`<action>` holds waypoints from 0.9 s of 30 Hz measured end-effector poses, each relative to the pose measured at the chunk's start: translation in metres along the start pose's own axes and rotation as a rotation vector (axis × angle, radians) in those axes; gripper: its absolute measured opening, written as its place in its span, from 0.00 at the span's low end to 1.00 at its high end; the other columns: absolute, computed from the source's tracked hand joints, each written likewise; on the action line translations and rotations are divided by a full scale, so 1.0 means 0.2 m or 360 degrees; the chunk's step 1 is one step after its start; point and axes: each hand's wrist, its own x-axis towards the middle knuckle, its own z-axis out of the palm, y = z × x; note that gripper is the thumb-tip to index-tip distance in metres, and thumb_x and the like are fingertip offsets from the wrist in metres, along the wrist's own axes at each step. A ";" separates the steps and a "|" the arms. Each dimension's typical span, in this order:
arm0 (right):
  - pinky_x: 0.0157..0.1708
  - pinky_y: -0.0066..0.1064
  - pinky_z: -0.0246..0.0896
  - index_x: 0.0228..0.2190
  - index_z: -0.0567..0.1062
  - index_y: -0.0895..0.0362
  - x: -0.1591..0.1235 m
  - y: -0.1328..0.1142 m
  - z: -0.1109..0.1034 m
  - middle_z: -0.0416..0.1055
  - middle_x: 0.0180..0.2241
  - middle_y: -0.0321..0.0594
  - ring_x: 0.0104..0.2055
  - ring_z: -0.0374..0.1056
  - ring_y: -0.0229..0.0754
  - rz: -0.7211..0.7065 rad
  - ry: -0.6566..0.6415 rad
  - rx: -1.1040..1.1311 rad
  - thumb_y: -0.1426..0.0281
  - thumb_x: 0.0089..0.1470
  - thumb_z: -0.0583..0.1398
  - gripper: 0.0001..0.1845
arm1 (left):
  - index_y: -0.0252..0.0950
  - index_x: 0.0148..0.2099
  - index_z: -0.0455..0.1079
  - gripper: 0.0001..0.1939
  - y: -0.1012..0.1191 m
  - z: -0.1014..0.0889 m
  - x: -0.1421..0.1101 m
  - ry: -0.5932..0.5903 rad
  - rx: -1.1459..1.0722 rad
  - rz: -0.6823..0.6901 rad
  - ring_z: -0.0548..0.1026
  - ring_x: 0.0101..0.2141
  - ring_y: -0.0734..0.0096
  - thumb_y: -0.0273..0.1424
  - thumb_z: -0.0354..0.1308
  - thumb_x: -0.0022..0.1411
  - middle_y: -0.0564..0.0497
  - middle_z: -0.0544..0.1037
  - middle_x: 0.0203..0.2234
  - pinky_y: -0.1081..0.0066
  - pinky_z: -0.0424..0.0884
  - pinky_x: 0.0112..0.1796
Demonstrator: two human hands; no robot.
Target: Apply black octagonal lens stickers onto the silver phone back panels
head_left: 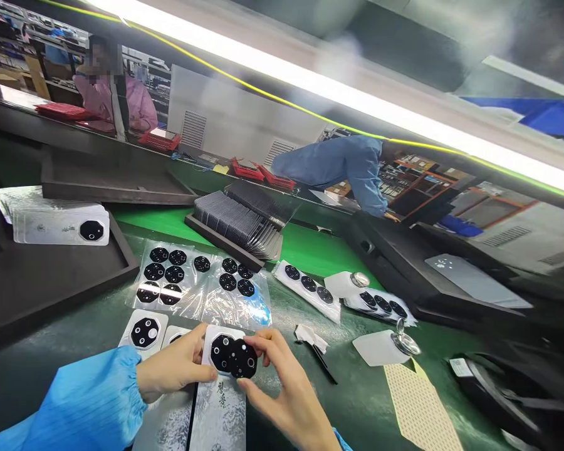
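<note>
My left hand [176,366] grips the upper left edge of a silver phone back cover [219,413] that has dark lettering and a black camera area. Between the thumb and fingertips of my right hand [284,385] is a black round camera lens plate [243,360] with small holes. It overlaps the right part of the cover's camera area; I cannot tell whether the two touch. Another silver cover [144,333] with a black camera area lies on the bench to the left, and a further one is partly hidden behind my left hand.
Plastic sheets [197,300] with several black lens plates lie ahead. A dark tray [235,241] holds stacked panels; a left tray [51,282] bears stacked silver covers. White pump bottles [376,347], black tweezers [324,363] and a dotted sheet [420,401] are right. Two people work beyond.
</note>
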 end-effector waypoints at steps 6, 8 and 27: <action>0.41 0.35 0.68 0.50 0.66 0.51 0.01 -0.03 0.06 0.64 0.43 0.42 0.43 0.66 0.44 -0.0027 -0.0167 -0.0051 0.80 0.49 0.61 0.27 | 0.37 0.41 0.56 0.18 -0.01 0.01 -0.05 0.0016 -0.0051 -0.0080 0.64 0.29 0.76 0.24 0.58 0.48 0.58 0.67 0.29 0.72 0.53 0.30; 0.41 0.34 0.68 0.50 0.66 0.51 0.02 -0.03 0.06 0.64 0.43 0.42 0.43 0.66 0.44 -0.0042 -0.0192 -0.0069 0.80 0.49 0.62 0.27 | 0.37 0.41 0.56 0.17 -0.01 0.01 -0.06 0.0022 -0.0040 -0.0086 0.61 0.27 0.77 0.24 0.56 0.49 0.58 0.67 0.29 0.72 0.50 0.28; 0.40 0.35 0.70 0.49 0.67 0.51 0.03 -0.04 0.08 0.64 0.43 0.42 0.42 0.66 0.45 -0.0035 -0.0234 -0.0106 0.78 0.49 0.63 0.25 | 0.37 0.41 0.56 0.15 -0.04 0.02 -0.08 0.0004 -0.0016 -0.0031 0.57 0.28 0.76 0.24 0.55 0.52 0.58 0.64 0.29 0.71 0.49 0.30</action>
